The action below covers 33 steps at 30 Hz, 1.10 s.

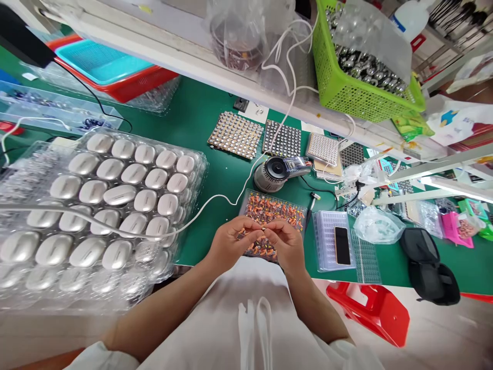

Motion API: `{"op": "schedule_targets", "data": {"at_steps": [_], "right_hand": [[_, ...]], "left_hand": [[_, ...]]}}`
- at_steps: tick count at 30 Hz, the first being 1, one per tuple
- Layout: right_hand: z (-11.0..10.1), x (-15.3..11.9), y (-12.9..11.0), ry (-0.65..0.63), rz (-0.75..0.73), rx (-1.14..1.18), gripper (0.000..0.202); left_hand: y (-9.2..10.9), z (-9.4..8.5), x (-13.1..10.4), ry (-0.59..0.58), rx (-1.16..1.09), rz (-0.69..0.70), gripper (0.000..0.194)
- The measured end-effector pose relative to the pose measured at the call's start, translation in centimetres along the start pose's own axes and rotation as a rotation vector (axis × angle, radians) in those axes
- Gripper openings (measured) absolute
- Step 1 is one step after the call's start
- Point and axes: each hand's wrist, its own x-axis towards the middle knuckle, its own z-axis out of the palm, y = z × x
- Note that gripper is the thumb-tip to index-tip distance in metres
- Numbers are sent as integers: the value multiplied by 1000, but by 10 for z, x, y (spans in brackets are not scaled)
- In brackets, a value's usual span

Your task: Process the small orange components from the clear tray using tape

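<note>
My left hand [235, 239] and my right hand [285, 241] meet above a clear tray [243, 209] of small orange parts. Thumbs and forefingers of both hands are pinched together, tip to tip. Between them is something tiny, perhaps orange, too small to name. Much of the tray's near side is hidden by the hands. Just beyond the tray stands a round grey and black tape dispenser [271, 174]. A small tool with a metal head [315, 197] lies to the right of the tray.
Stacked clear trays of silvery oval cases [125, 195] fill the left. A white cable [215, 196] crosses the green table. To the right lie a phone [342, 245] on plastic trays and an open black case [429, 264]. A shelf above carries a green basket [362, 105].
</note>
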Motion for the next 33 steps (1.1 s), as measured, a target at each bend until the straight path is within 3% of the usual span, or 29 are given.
{"op": "schedule_targets", "data": {"at_steps": [3, 7, 10, 13, 18, 23, 29, 33], "right_hand": [[-4, 1, 2, -72, 62, 92, 20], [-4, 2, 6, -277, 208, 281, 37], [-2, -2, 11, -332, 295, 358, 43], [0, -9, 22, -288, 273, 360, 43], [-6, -21, 51, -109, 163, 133, 17], [-49, -28, 81, 28, 276, -188, 24], [-119, -16, 117, 280, 343, -600, 34], [-131, 3, 136, 317, 363, -810, 30]], "left_hand": [[3, -6, 3, -148, -98, -62, 13], [8, -14, 7, -436, -307, -240, 21], [2, -18, 7, -543, -418, -381, 22], [-16, -16, 6, -524, -470, -467, 22], [-60, -1, 5, -354, -370, -583, 33], [-91, 14, 3, -263, -207, -626, 43], [-95, 12, 8, -223, -177, -631, 44], [-89, 11, 14, -171, -198, -622, 44]]}}
